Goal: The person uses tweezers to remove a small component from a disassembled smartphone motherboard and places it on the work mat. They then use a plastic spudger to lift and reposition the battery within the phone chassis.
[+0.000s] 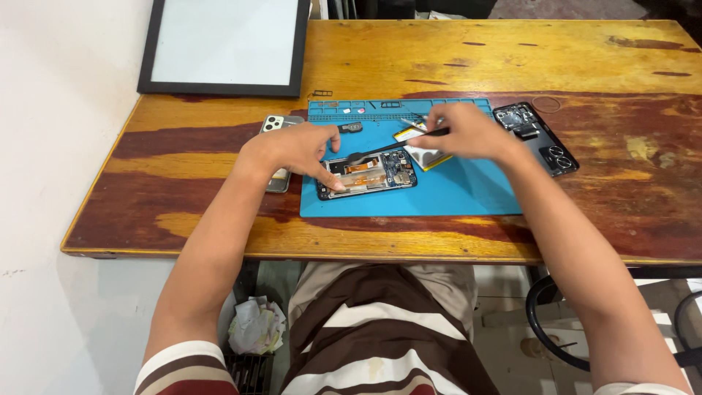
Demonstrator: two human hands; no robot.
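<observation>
An opened phone point(368, 175) with its insides showing lies on a blue work mat point(453, 192). My left hand point(292, 148) rests over the phone's left end, fingers pressing on its edge. My right hand point(468, 132) holds a thin black tool point(398, 147) whose tip reaches down to the phone's upper middle. A flat battery-like part point(424, 155) with a yellow edge lies on the mat just under my right hand.
A removed phone back cover point(536, 137) lies at the mat's right. Another phone point(278, 126) sits partly under my left wrist. A black-framed white board point(223, 45) stands at the table's back left. A small ring point(545, 103) and small parts lie near the mat's top.
</observation>
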